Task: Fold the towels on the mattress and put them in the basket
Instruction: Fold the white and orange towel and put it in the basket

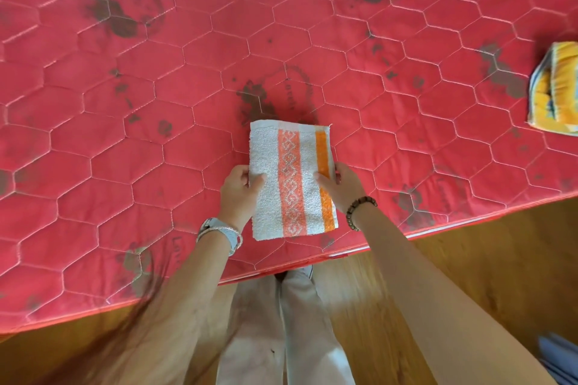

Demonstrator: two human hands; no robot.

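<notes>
A folded white towel (292, 178) with a coral patterned stripe and an orange stripe lies on the red quilted mattress (156, 103), near its front edge. My left hand (239, 191) grips the towel's left edge, thumb on top. My right hand (342, 186) grips the right edge over the orange stripe, thumb on top. A second towel (555, 87), yellow with light stripes, lies crumpled at the right edge of the view. No basket is in sight.
The mattress carries dark stains and runs across most of the view. Below its front edge is a wooden floor (469, 259), where my legs stand. Something blue (560, 356) shows at the bottom right corner.
</notes>
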